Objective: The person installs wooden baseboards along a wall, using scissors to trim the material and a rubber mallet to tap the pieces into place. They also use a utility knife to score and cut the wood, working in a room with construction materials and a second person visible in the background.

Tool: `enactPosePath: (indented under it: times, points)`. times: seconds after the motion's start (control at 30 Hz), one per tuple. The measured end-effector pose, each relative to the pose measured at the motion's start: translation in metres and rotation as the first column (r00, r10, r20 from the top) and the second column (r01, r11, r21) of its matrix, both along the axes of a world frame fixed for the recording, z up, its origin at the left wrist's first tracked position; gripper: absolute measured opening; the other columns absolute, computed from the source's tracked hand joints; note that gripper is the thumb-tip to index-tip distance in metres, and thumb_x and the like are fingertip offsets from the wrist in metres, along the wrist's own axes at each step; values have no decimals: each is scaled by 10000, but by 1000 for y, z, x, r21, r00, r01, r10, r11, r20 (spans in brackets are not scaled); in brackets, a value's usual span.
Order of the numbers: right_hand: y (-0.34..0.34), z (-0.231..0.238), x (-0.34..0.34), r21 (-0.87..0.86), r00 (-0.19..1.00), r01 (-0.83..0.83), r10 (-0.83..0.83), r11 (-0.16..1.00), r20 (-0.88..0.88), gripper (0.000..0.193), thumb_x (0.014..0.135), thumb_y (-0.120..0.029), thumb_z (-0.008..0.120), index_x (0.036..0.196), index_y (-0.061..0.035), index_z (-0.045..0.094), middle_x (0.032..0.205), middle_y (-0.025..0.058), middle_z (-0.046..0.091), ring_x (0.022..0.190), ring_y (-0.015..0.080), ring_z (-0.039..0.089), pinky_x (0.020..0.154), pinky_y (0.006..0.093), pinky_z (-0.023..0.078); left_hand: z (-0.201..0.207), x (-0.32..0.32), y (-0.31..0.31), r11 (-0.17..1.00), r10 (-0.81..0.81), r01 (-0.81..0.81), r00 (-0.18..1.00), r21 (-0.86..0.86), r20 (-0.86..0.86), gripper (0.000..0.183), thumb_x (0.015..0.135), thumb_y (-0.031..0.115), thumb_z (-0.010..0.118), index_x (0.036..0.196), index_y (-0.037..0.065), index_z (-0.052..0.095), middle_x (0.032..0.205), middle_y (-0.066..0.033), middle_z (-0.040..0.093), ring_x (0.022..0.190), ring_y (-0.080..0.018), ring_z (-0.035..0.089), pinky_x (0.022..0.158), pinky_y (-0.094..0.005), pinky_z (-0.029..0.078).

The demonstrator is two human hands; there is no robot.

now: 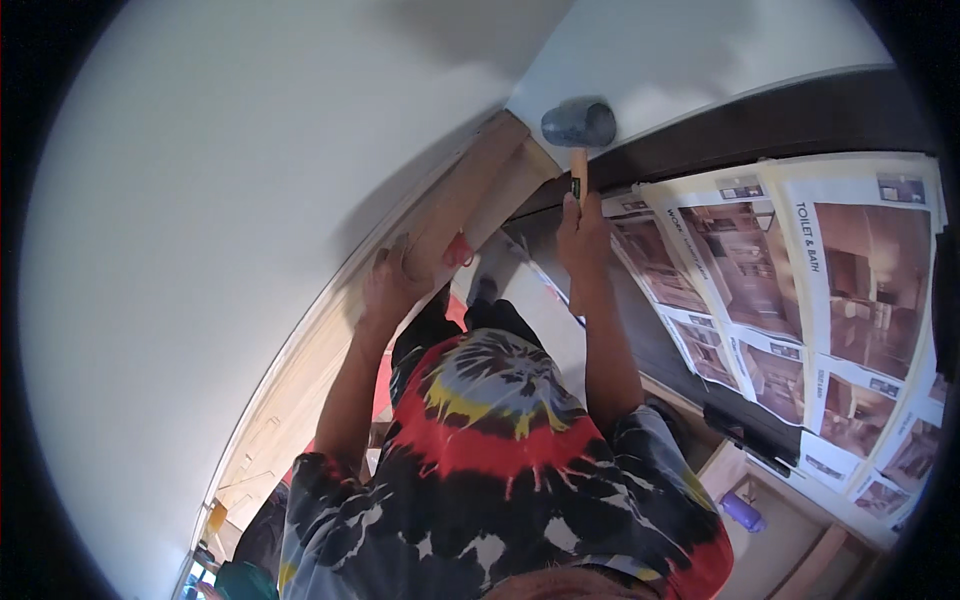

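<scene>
My right hand (583, 238) is closed around the wooden handle (579, 172) of a mallet. The mallet's dark grey, rounded head (580, 123) is raised near the wall corner, close to the far end of a long wooden board (470, 190). My left hand (393, 287) grips the board's near part, its fingers over the edge and partly hidden. Beside that hand, a small red looped thing (458, 250) sits against the wood; its kind is unclear. Whether the mallet touches anything cannot be told.
White walls (200, 200) meet behind the board. On the right, a dark panel carries taped printed sheets (740, 260). Light wooden panelling (290, 400) runs along the left. A purple bottle-like thing (742, 511) lies at lower right, by wooden framing. Below, my feet stand close by.
</scene>
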State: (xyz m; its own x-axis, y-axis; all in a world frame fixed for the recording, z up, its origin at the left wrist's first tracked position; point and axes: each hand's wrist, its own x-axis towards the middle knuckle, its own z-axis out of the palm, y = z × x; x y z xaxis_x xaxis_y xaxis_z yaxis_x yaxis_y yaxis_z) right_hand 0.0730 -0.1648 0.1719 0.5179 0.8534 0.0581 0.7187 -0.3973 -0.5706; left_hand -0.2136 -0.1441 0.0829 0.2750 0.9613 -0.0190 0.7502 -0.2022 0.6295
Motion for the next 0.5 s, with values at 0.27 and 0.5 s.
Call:
enactPosePath:
  times: [0.27, 0.5]
  points:
    - [15, -3, -6, 25, 999, -14, 15, 1000, -40, 281, 980, -286, 499, 1001, -10, 455, 731, 280, 586, 729, 498, 597, 582, 539, 420, 14, -6, 10, 998, -43, 43, 999, -36, -16, 752, 600, 272, 765, 1290, 80, 539, 1021, -233, 622, 909, -399, 642, 780, -483, 534]
    - [14, 1, -6, 159, 997, -63, 69, 985, -30, 254, 983, -266, 496, 978, -16, 450, 726, 273, 583, 719, 497, 594, 578, 534, 416, 14, -8, 11, 996, -58, 54, 997, -70, -50, 724, 608, 270, 749, 1278, 78, 552, 983, -211, 624, 888, -372, 652, 754, -461, 546]
